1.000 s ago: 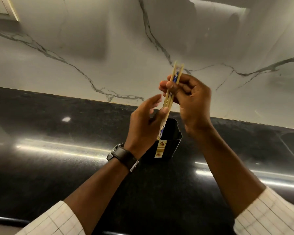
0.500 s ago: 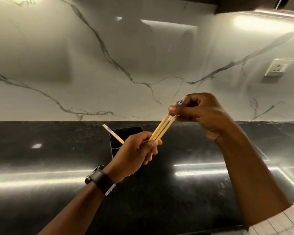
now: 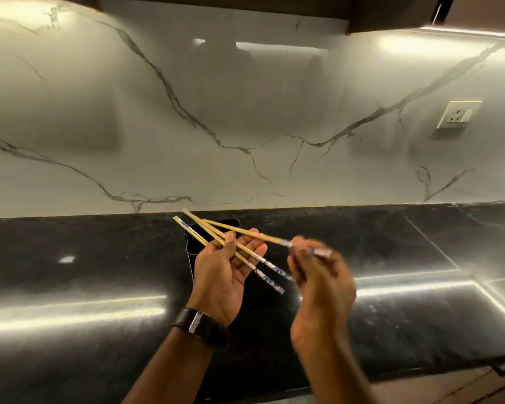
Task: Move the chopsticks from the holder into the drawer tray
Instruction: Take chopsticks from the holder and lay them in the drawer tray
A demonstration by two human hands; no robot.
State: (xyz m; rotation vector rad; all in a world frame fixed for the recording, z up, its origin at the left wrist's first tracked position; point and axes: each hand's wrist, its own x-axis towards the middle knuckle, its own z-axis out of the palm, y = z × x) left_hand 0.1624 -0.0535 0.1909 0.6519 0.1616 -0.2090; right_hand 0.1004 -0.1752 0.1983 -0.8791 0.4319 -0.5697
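My left hand (image 3: 225,275) is palm up over the counter, its thumb pinning two wooden chopsticks (image 3: 270,265) with blue patterned ends across the palm. My right hand (image 3: 321,287), blurred by motion, pinches the patterned end of a third chopstick (image 3: 245,231), whose bare tip lies over my left fingers. The black holder (image 3: 191,242) stands on the counter behind my left hand, mostly hidden by it. No drawer or tray is in view.
The glossy black countertop (image 3: 85,287) runs left to right under a white marble backsplash (image 3: 245,112). A wall socket (image 3: 458,115) sits at the right. The counter's front edge (image 3: 449,371) crosses the lower right. A watch (image 3: 200,323) is on my left wrist.
The chopsticks have come out of the holder. My left hand turned palm up with two lying across it, and my right hand dropped lower, now holding a single chopstick by its end.
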